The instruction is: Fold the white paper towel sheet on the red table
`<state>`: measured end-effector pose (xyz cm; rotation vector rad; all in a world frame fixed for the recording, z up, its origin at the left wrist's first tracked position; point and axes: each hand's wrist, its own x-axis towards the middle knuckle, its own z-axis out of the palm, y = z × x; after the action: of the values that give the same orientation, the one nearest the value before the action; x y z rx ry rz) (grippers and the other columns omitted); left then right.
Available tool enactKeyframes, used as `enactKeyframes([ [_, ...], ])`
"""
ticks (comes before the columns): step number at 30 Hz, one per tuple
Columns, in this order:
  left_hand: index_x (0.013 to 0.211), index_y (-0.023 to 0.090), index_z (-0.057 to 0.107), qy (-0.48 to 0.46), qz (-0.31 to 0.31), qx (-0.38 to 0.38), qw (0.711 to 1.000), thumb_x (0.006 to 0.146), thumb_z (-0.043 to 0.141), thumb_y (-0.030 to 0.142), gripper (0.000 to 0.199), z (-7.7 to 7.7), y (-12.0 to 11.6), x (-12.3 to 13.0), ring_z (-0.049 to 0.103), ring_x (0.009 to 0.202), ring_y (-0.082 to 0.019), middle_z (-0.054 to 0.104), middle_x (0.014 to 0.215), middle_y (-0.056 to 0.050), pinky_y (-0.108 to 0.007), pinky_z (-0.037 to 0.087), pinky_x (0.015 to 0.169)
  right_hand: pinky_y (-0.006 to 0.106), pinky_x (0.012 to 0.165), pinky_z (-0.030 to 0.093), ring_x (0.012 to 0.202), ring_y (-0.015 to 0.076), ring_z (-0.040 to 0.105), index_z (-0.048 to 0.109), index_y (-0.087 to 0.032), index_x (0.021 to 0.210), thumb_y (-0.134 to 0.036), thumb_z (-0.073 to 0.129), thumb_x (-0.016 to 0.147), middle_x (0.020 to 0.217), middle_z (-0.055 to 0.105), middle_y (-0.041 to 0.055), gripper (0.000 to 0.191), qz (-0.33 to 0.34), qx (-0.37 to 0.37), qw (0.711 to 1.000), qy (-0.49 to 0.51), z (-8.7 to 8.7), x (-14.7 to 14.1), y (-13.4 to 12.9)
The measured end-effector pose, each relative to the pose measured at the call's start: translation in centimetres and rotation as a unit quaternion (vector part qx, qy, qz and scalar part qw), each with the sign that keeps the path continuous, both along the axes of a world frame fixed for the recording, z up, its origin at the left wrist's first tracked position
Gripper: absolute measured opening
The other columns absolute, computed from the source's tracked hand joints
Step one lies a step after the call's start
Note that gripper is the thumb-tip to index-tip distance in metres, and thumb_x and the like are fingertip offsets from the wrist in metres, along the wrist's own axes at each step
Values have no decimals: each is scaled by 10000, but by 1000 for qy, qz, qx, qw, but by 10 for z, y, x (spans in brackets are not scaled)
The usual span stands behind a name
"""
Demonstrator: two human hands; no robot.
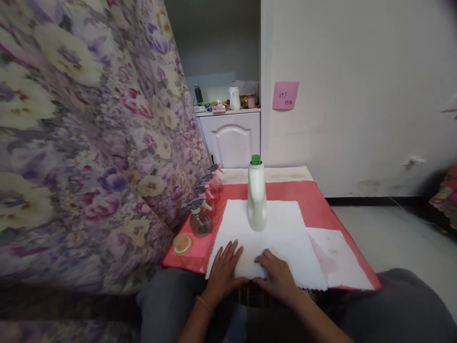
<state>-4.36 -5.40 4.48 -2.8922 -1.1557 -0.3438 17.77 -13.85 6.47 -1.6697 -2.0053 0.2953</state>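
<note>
both hands [250, 276] flat and empty, pinning white cloth [271, 238] to tabletop [321, 200], likely smoothing it below bottle [257, 197].

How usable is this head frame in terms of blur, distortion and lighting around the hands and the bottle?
Head view: sharp at centre, so the left hand, right hand and white bottle read clearly; floral curtain at left is smeared and stretched by wide-angle distortion; right edge blurs too; lighting is soft and even, no glare on the white cloth, only faint shadows.

Glossy white plastic bottle [257, 197] on matt white cloth [266, 238]
</note>
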Motion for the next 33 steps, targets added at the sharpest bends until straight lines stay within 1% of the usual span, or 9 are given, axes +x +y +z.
enactKeyframes([
  [5, 1501, 279, 174, 0, -13, 1, 1000, 729, 518, 736, 961, 2, -4, -9, 260, 1436, -319, 254, 1576, -112, -561, 270, 1134, 319, 744, 477, 930, 225, 612, 553, -255, 1084, -276, 750, 700, 1036, 580, 28, 431, 6, -2, 1000, 5, 0, 1, -1],
  [9, 1505, 292, 135, -8, -21, -12, 1000, 811, 484, 667, 863, 6, -7, -23, 253, 1441, -302, 243, 1582, -98, -556, 262, 1147, 321, 770, 479, 952, 227, 608, 551, -253, 1089, -275, 746, 708, 1044, 579, 32, 428, 11, 1, 1000, 19, 0, 2, -1],
  [13, 1492, 344, 171, -36, -31, -67, 997, 906, 441, 535, 673, 13, -3, -42, 276, 1436, -259, 268, 1576, -61, -530, 291, 1151, 320, 765, 480, 948, 225, 610, 548, -268, 1088, -275, 742, 713, 1039, 582, 23, 423, 12, -5, 1000, 21, 0, 2, -1],
  [16, 1468, 388, 237, -63, -39, -122, 990, 924, 450, 470, 590, 19, 2, -53, 304, 1426, -233, 308, 1564, -24, -509, 305, 1153, 319, 769, 480, 945, 221, 611, 546, -270, 1087, -266, 737, 714, 1039, 582, 20, 418, 11, -8, 1000, 23, -1, 2, -2],
  [19, 1442, 406, 306, -92, -38, -165, 981, 926, 473, 426, 543, 21, 7, -60, 318, 1420, -226, 343, 1550, -7, -509, 287, 1161, 316, 771, 480, 944, 219, 611, 549, -266, 1078, -257, 738, 709, 1038, 583, 20, 415, 8, -9, 1000, 23, -1, 1, -2],
  [22, 1417, 399, 370, -118, -44, -193, 973, 912, 520, 378, 527, 21, 10, -62, 329, 1415, -232, 367, 1539, -10, -496, 289, 1162, 315, 758, 483, 935, 220, 615, 547, -260, 1082, -247, 739, 704, 1041, 582, 22, 424, 8, -9, 1000, 22, -1, 0, -2],
  [25, 1405, 386, 401, -130, -49, -205, 969, 913, 515, 298, 513, 20, 13, -65, 331, 1414, -226, 364, 1541, -18, -482, 299, 1156, 311, 738, 487, 914, 217, 620, 542, -263, 1085, -237, 731, 707, 1030, 583, 18, 423, 7, -6, 1000, 21, -2, 0, -2],
  [29, 1399, 371, 417, -130, -55, -196, 970, 898, 494, 190, 539, 21, 15, -67, 323, 1418, -210, 345, 1551, -24, -461, 313, 1147, 312, 758, 491, 919, 215, 619, 533, -272, 1092, -230, 735, 699, 1052, 582, 20, 443, 13, 8, 1000, 25, -8, 0, -1],
  [33, 1395, 370, 420, -119, -60, -179, 975, 864, 501, 125, 591, 22, 17, -68, 327, 1416, -209, 344, 1551, -20, -450, 332, 1138, 305, 738, 490, 908, 214, 615, 527, -274, 1087, -221, 739, 691, 1040, 582, 18, 453, 13, 19, 1000, 21, -14, 0, 1],
])
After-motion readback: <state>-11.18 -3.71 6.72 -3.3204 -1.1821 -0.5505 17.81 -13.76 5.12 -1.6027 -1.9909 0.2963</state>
